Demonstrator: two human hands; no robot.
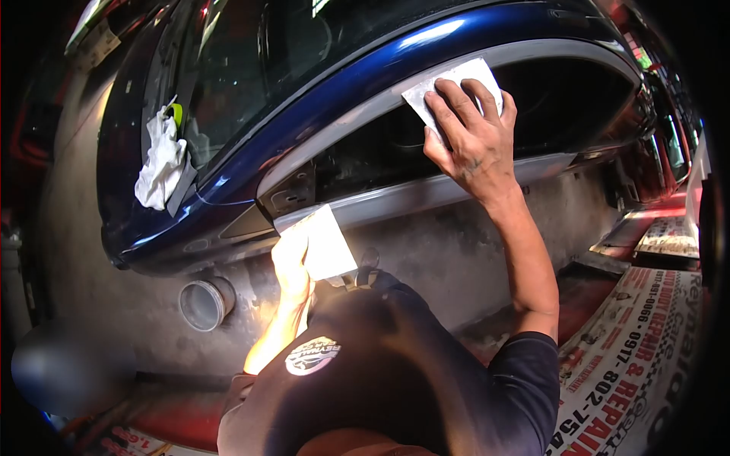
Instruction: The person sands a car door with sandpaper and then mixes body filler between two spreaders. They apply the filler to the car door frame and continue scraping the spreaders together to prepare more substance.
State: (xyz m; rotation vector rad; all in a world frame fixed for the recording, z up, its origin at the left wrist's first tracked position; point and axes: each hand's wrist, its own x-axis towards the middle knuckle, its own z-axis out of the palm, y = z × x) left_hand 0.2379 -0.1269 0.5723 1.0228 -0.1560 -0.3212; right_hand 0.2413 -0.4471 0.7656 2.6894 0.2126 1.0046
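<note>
My right hand (pixel 477 148) is spread over a white square sheet (pixel 418 99), fingers pressing it against the grey window frame (pixel 346 129) of a blue car door. The car's body (pixel 380 57) is glossy dark blue around that dull grey band. Lower down, my left hand (pixel 291 262) grips a second white square sheet (pixel 328 242) by its left edge, thumb lying over it. This sheet is brightly lit and held near the door's lower front corner, in front of my chest.
A crumpled white cloth (pixel 161 163) with a yellow-green item (pixel 176 114) lies at the windshield base. An open grey can (pixel 204 305) stands on the concrete floor (pixel 122 304). Printed banners (pixel 623 357) lie at the right. A blurred round patch is at the lower left.
</note>
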